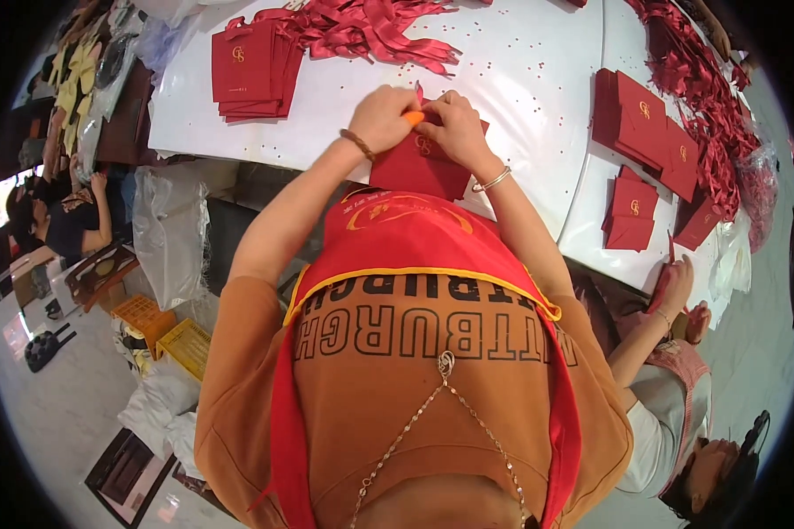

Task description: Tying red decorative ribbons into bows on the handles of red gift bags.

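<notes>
A red paper gift bag [419, 172] with a gold emblem lies at the near table edge, against my red apron. Over its top edge my left hand [382, 122] and my right hand [457, 130] come together, fingers closed. The tip of a red ribbon [419, 91] sticks up between them, pinched by my left fingers. At my left thumb shows a small orange piece [413, 117]; whether it is worn or held I cannot tell. My right fingers grip the bag's top edge, and their tips are partly hidden.
A stack of red bags [254, 75] and a heap of red ribbons [370, 31] lie on the white table [520, 115]. More bags [640, 123] and ribbons [697, 79] lie at the right, beside a co-worker's hands [675, 291]. Clear plastic [169, 234] hangs at the left.
</notes>
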`<state>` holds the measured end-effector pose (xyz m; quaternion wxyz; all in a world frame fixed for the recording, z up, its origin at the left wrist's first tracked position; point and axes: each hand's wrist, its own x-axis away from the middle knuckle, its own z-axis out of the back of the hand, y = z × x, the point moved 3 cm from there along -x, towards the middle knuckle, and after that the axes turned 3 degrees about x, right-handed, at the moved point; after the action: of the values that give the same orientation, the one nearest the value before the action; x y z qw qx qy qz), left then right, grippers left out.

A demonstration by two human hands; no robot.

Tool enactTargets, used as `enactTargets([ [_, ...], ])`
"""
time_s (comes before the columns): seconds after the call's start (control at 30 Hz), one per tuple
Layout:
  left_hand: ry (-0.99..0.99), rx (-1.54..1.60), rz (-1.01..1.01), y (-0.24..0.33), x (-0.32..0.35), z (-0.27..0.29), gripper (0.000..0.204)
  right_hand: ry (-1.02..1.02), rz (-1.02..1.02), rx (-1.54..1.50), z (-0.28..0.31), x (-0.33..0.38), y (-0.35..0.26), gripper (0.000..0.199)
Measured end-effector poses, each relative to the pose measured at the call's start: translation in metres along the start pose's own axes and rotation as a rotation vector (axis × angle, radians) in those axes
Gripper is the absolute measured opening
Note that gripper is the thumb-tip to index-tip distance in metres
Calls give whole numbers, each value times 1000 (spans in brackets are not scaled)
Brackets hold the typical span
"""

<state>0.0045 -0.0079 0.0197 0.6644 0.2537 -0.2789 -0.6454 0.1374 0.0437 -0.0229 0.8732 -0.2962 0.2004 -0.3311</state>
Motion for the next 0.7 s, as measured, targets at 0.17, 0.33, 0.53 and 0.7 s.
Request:
enactTargets([
  [0.17,123,-136,-60,-12,-2,-10,13,84,59,283,37,18,-16,27],
  [0.33,53,-73,-23,-14,-8,-14,11,1,-154,102,40,33,-3,28],
  [0.53,143,22,-137,13,4,-28,8,-119,-424,-239,27,30,19,32],
  [0.7,127,210,80,0,8,-57,5,-143,-489,-294,27,30,20,33],
])
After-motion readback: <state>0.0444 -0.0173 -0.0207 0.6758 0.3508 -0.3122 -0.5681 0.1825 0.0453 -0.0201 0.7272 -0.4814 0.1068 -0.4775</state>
